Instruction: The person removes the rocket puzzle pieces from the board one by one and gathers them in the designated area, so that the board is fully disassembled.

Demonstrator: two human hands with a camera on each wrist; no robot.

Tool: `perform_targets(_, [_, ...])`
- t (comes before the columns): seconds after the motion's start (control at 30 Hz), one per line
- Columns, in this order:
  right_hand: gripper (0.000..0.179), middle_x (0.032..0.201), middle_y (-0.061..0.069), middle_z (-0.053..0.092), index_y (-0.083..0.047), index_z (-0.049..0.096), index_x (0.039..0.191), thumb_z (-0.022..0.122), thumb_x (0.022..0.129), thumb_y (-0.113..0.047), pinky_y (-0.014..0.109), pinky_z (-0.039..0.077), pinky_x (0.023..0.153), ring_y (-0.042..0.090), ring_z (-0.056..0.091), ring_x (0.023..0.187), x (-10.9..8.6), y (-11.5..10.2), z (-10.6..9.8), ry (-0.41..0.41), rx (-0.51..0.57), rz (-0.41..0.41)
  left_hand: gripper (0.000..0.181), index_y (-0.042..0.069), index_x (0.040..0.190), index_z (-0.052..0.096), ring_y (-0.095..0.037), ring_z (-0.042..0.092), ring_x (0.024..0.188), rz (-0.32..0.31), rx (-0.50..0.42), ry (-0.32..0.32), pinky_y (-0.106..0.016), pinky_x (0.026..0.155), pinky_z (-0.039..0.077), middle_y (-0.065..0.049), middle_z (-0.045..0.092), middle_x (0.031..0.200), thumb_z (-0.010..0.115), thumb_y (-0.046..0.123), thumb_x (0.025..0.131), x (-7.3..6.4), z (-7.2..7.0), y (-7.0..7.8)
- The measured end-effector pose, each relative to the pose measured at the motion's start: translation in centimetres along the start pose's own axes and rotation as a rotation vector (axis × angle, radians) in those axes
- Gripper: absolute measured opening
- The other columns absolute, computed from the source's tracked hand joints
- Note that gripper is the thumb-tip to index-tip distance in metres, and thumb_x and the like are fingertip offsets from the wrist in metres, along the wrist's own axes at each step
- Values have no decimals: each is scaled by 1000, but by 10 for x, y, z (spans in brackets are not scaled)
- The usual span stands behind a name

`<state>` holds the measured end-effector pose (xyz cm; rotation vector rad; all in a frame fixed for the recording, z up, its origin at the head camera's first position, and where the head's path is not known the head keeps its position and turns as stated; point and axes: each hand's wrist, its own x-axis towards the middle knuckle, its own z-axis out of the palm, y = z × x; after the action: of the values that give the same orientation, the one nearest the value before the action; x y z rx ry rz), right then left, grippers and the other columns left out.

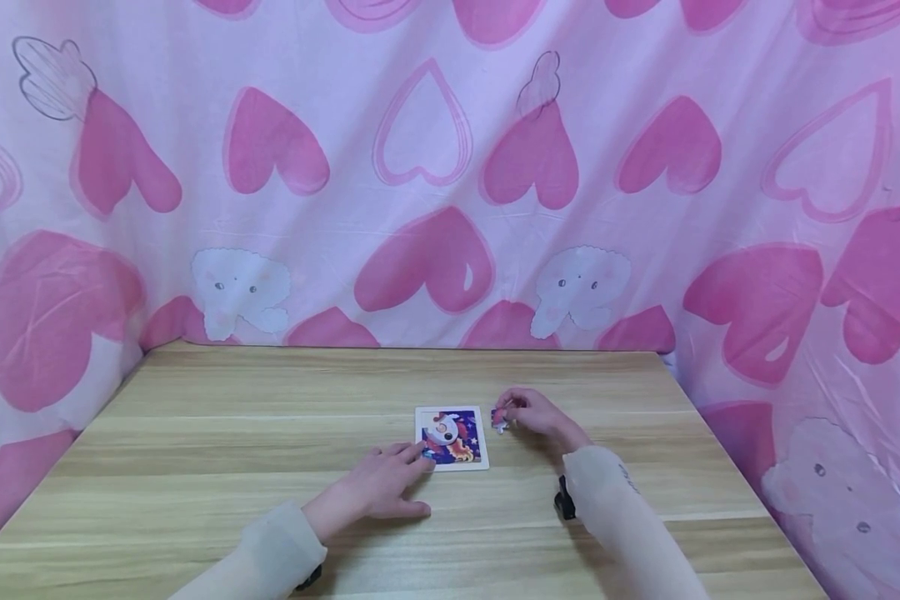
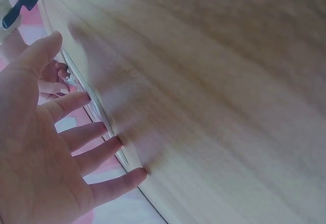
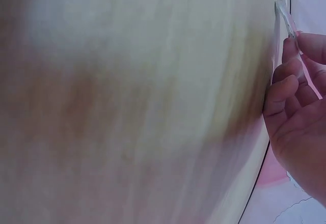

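A small square jigsaw puzzle (image 1: 474,440) with a white frame lies on the table; its picture shows a white figure with orange and red parts on dark blue. My left hand (image 1: 387,483) has its fingers spread, and the fingertips touch the left edge of the puzzle. In the left wrist view the fingers (image 2: 97,155) look straight. Just right of the frame, my right hand (image 1: 534,412) pinches a loose puzzle piece (image 1: 499,421) between thumb and fingers. Seen in the right wrist view, the piece (image 3: 285,18) is edge-on, tilted off the table.
The wooden table (image 1: 232,425) reaches back to a pink curtain (image 1: 420,200) printed with hearts, which also hangs along both sides. A black strap piece (image 1: 564,500) sits at the right wrist.
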<state>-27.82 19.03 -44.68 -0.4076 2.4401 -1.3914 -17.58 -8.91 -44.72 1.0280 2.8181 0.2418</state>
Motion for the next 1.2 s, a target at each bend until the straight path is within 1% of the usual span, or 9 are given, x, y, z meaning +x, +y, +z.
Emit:
perform_targets(0.1, [13,88,7,58,-2,59,93,52,82,2,28,39,58,21,45,70,7,10,1,34,-28,34,65,16,127,46,-35,34,119,-1,0,1,-58,87,31,-14,34,136,55,56,76,0,0,0])
perform_targets(0.23, [11,85,6,57,-4,59,90,53,82,0,27,37,51,20,42,62,9,13,1,65,-71,60,65,17,127,46,-35,34,120,-1,1,2,-58,87,31,-14,34,136,55,56,76,1,1,0])
perform_targets(0.43, [8,82,5,55,-7,60,89,55,83,-6,27,39,53,19,45,63,9,13,1,86,-133,111,65,17,126,46,-36,34,119,1,2,3,-59,87,31,-14,35,136,55,57,76,0,1,-1])
perform_targets(0.53, [7,80,5,54,-8,60,89,57,83,-10,27,40,53,19,46,63,9,12,1,98,-143,136,65,17,126,47,-36,34,119,2,2,3,-59,86,31,-14,35,135,55,57,76,0,0,-1])
perform_targets(0.6, [7,80,5,55,-9,60,89,58,83,-11,27,40,54,19,46,64,9,13,1,105,-136,135,65,17,126,47,-35,34,119,1,0,2,-59,86,31,-14,35,135,55,57,76,0,0,-1])
perform_targets(0.7, [7,79,5,56,-8,60,89,59,82,-10,28,41,54,19,47,66,9,13,4,109,-132,91,65,17,126,47,-35,34,119,-1,-1,0,-59,86,31,-14,35,135,55,57,76,0,0,0])
perform_targets(0.83, [9,77,3,56,-5,61,90,59,81,-6,28,44,58,18,49,69,10,10,11,109,-156,-19,64,17,126,47,-36,34,119,0,-3,1,-59,86,31,-14,35,135,55,56,75,0,-1,0])
perform_targets(0.93, [11,75,3,55,-5,61,90,59,79,-3,28,44,60,17,50,69,12,4,18,101,-183,-84,64,17,126,47,-36,34,119,0,-4,-2,-60,86,31,-14,35,135,55,56,75,0,-1,0])
perform_targets(1.2, [12,80,1,55,-7,61,93,57,82,-3,30,43,65,17,49,74,18,-13,39,4,-197,-139,64,17,126,47,-36,34,119,-4,-13,-13,-59,86,32,-14,35,135,55,57,76,0,-1,0])
